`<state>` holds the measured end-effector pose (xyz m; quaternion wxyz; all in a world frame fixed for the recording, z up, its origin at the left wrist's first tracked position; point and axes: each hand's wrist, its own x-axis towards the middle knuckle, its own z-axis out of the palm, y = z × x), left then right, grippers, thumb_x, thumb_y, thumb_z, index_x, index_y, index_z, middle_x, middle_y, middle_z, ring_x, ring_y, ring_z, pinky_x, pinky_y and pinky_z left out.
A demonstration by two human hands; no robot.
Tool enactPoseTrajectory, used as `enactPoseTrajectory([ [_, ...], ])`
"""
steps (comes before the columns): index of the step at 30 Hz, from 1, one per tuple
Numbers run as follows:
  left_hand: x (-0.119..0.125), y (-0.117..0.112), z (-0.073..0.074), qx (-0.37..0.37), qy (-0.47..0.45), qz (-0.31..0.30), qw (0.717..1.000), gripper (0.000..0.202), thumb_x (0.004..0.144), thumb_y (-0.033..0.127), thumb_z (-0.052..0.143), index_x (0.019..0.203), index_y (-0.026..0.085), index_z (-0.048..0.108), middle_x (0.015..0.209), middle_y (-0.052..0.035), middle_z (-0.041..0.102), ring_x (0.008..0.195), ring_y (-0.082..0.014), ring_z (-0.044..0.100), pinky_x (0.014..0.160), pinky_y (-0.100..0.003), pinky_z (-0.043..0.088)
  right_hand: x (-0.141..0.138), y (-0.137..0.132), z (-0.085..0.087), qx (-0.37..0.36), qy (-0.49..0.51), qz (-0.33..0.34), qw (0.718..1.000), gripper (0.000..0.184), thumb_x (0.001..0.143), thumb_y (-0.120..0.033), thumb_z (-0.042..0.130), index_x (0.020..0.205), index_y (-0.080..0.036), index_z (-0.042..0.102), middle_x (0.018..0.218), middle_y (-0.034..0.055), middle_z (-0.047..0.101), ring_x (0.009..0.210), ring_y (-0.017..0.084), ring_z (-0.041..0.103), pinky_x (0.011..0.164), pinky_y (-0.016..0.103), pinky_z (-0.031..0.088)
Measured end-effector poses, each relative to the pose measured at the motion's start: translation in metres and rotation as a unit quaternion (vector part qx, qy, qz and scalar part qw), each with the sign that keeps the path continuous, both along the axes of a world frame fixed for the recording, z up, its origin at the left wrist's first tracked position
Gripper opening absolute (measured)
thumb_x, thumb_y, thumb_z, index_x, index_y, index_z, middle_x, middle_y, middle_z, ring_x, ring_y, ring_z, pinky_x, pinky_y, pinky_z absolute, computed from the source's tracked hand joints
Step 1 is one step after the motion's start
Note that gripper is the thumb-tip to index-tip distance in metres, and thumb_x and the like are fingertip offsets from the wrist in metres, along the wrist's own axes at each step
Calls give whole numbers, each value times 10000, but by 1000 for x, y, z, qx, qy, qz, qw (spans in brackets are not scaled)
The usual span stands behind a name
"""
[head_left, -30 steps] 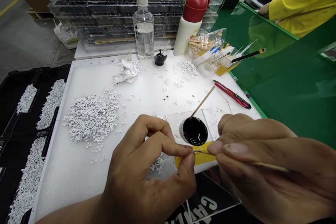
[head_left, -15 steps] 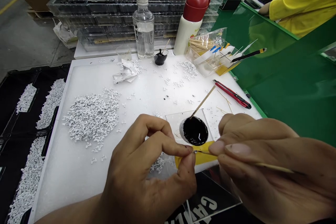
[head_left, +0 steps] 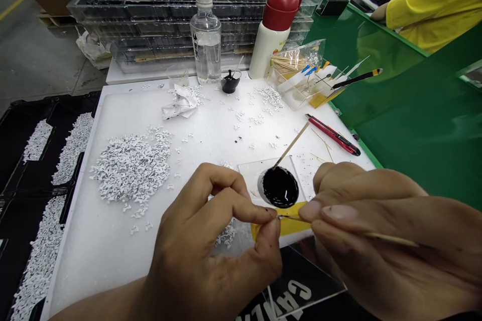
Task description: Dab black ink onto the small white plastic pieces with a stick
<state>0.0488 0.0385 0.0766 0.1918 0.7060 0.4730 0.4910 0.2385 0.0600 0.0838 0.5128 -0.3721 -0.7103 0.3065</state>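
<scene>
At lower right of the frame, the right hand (head_left: 395, 251) grips a thin stick (head_left: 391, 238), long axis near-horizontal, tip pointing left and slightly up. At lower centre, the left hand (head_left: 218, 246) pinches a tiny part (head_left: 279, 217) at that tip; from here, I cannot tell the part's axis

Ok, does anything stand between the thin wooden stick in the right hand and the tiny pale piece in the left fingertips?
Nothing visible. The thin wooden stick in the right hand points at the tiny pale piece pinched by the left hand; the round black-filled cup sits beyond.
</scene>
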Motion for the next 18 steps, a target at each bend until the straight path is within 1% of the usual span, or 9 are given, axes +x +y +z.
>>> enactPoseTrajectory([
  [2, 1, 0, -1, 3, 3, 1, 1000, 116, 892, 44, 679, 872, 157, 664, 871, 12, 578, 858, -63, 602, 734, -159, 526, 2, 0, -1, 0, -2, -2, 1000, 127, 953, -336, 813, 1047, -264, 767, 820, -53, 688, 562, 42, 517, 518, 215, 497],
  [5, 1, 0, -1, 4, 2, 4, 1000, 107, 896, 55, 683, 870, 157, 665, 867, 11, 581, 860, -64, 603, 740, -159, 530, 8, 2, -6, 5, -36, 7, 999, 148, 974, -367, 792, 1102, -306, 753, 885, -61, 699, 571, 42, 517, 570, 223, 545],
  [7, 1, 0, -2, 4, -1, 10, 1000, 106, 899, 60, 678, 863, 159, 666, 866, 12, 580, 858, -62, 604, 748, -159, 533, 12, 4, -9, 52, -69, 26, 996, 242, 919, -334, 858, 1125, -300, 736, 943, -60, 718, 587, 52, 539, 583, 237, 576],
  [9, 1, 0, -1, 3, 2, 13, 1000, 108, 901, 63, 675, 856, 160, 668, 866, 14, 577, 852, -58, 603, 751, -155, 531, 13, 7, -9, 121, -70, 26, 990, 335, 831, -298, 933, 1091, -267, 723, 974, -52, 735, 601, 64, 575, 537, 246, 573],
  [10, 1, -1, -1, 3, 4, 13, 1000, 109, 901, 62, 675, 855, 161, 669, 868, 14, 575, 852, -56, 602, 751, -152, 529, 11, 9, -8, 118, -61, 9, 991, 293, 851, -311, 917, 1069, -267, 726, 977, -48, 748, 616, 70, 604, 517, 247, 568],
  [12, 1, -1, 0, 4, 5, 11, 1000, 111, 903, 59, 673, 860, 161, 667, 870, 14, 574, 859, -56, 601, 752, -151, 528, 6, 12, -3, 45, -5, -62, 997, 181, 917, -303, 860, 1040, -257, 734, 989, -38, 776, 664, 76, 660, 504, 243, 552],
  [14, 1, -1, 1, 5, 4, 11, 1000, 119, 902, 48, 669, 865, 160, 659, 877, 14, 572, 862, -56, 600, 753, -153, 527, -1, 15, 2, 74, 10, 22, 997, 245, 836, -112, 893, 1021, -189, 752, 921, -27, 801, 665, 72, 695, 503, 210, 561],
  [16, 2, -1, 1, 4, 1, 12, 1000, 128, 900, 38, 666, 872, 162, 657, 888, 14, 572, 862, -55, 602, 751, -157, 527, -6, 19, 6, 74, 46, 31, 996, 252, 796, 22, 835, 982, -133, 763, 888, -1, 804, 683, 75, 720, 551, 191, 599],
  [18, 2, 0, 1, 0, 0, 10, 1000, 133, 899, 37, 666, 869, 166, 661, 887, 14, 571, 860, -57, 603, 749, -163, 526, -10, 21, 8, 65, 67, 27, 995, 272, 784, 75, 800, 984, -107, 772, 883, 24, 802, 712, 75, 736, 602, 165, 618],
])
